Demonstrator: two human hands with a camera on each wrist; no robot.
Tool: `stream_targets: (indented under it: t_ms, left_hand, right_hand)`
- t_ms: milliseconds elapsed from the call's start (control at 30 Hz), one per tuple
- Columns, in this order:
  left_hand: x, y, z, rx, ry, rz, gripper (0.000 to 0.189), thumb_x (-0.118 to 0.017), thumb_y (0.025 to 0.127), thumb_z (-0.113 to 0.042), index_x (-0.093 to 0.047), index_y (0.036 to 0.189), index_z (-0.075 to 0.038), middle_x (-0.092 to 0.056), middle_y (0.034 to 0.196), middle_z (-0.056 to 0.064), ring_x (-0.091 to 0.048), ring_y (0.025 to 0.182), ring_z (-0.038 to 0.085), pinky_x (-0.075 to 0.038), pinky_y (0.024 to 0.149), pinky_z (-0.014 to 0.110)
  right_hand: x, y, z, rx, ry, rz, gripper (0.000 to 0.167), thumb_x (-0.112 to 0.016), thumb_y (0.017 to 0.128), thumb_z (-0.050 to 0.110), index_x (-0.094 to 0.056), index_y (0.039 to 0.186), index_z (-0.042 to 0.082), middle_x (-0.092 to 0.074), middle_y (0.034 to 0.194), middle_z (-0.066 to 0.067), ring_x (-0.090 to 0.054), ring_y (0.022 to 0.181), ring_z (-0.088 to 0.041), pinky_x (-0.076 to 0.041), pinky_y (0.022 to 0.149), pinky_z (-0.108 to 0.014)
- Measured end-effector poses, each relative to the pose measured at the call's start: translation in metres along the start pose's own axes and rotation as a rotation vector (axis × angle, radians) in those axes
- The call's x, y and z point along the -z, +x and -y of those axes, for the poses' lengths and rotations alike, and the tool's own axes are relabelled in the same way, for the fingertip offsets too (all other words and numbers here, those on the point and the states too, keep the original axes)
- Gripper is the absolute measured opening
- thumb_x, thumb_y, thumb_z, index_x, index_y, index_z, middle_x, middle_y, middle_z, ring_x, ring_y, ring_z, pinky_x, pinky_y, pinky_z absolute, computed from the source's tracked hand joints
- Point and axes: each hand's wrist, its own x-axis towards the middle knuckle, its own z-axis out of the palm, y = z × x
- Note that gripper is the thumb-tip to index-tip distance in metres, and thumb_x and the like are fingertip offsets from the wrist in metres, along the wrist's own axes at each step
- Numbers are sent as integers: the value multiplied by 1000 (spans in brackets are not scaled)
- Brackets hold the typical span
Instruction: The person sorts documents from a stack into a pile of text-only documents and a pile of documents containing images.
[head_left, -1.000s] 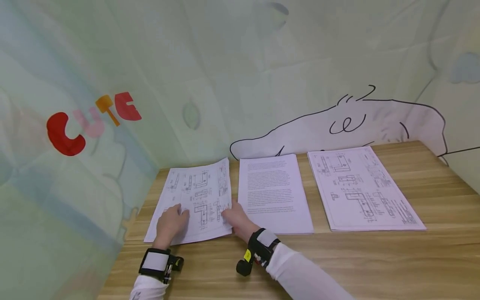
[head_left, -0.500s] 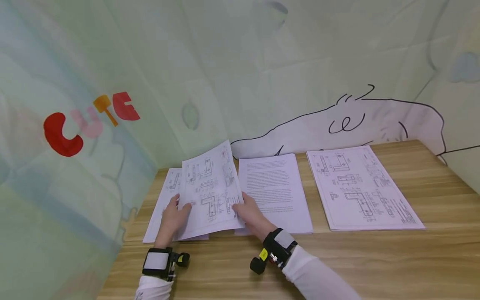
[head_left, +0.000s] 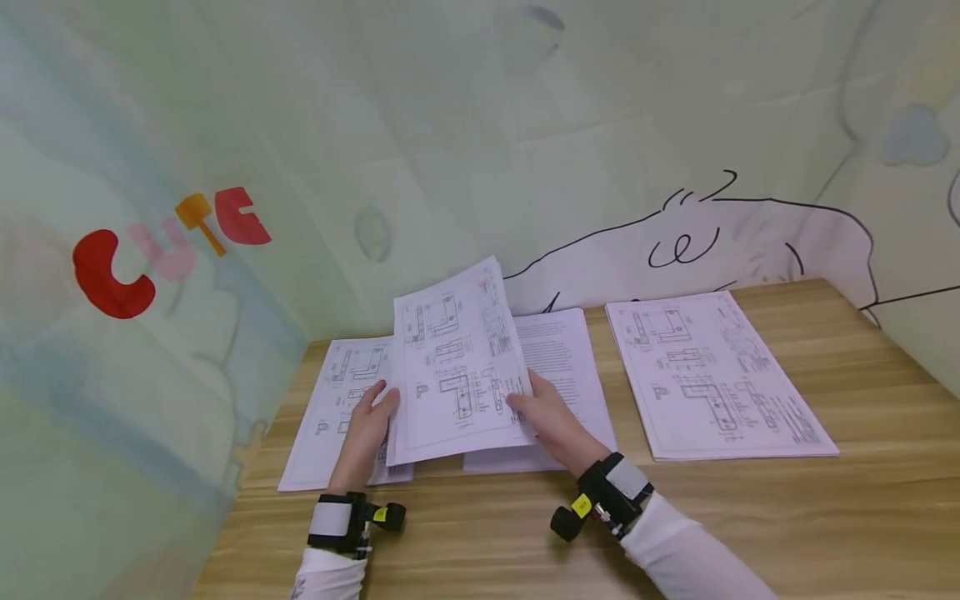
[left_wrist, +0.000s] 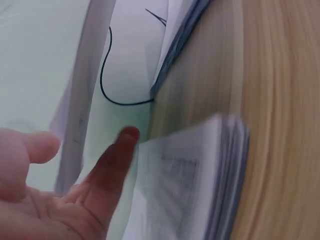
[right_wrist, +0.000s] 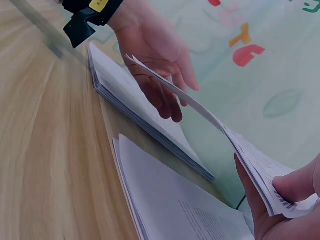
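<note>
My right hand pinches a thin sheaf of drawing sheets at its right edge, thumb on top and fingers beneath. The sheaf is raised and tilted, printed side toward me. At its left edge is my left hand, thumb and fingers spread apart on either side of that edge in the left wrist view. The fingers of this hand look nearly straight in the right wrist view. Below lies the left stack of drawings, partly covered by the sheaf. The middle stack of text pages is also partly hidden behind it.
Another stack of drawings lies at the right on the wooden table. A printed cloth backdrop rises behind the table and along its left side. Each wrist wears a black strap with a small camera.
The sheaf has come up off the left stack and moved right, over part of the middle stack. Both hands have travelled right with it, and the left stack's top drawing shows again.
</note>
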Motion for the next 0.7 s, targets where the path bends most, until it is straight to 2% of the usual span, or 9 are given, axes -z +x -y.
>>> stream_targets:
  t_ms: [100,233,333,533,700]
  left_hand:
    - [-11,1,0,10,-90,31,65,-46,102,-46,-28,156,-15,-48,148,9,-49,129,23,-42,104,39]
    - [-25,-2,1,8,-190,90,56,-48,102,-43,-38,151,-18,-58,134,6,-60,113,16,-50,86,27]
    - [-34,-5,3,-18,-228,131,46,-51,102,-36,-45,145,-21,-63,127,6,-66,104,13,-55,79,25]
    - [-55,-9,1,-118,-195,178,42,-51,103,-27,-46,144,-22,-65,128,7,-68,103,12,-56,80,26]
    - [-70,-13,-9,-200,-180,167,42,-49,104,-23,-46,145,-18,-65,128,9,-66,102,12,-53,79,25]
  right_hand:
    - [8,-3,1,5,2,5,56,-46,100,10,-31,154,15,-54,144,-6,-53,126,-21,-39,109,-38]
    - [18,-8,1,20,-19,23,56,-44,101,11,-30,155,15,-52,146,-7,-51,127,-22,-36,112,-41]
    - [26,-12,2,30,-48,17,56,-44,101,11,-29,155,14,-52,146,-8,-50,127,-23,-35,113,-42]
    - [47,-20,2,48,-109,-6,58,-48,100,10,-29,155,12,-54,142,-12,-53,119,-22,-41,104,-34]
    - [66,-24,5,14,-106,-29,63,-56,99,19,-27,155,18,-58,136,-12,-61,106,-20,-48,89,-26]
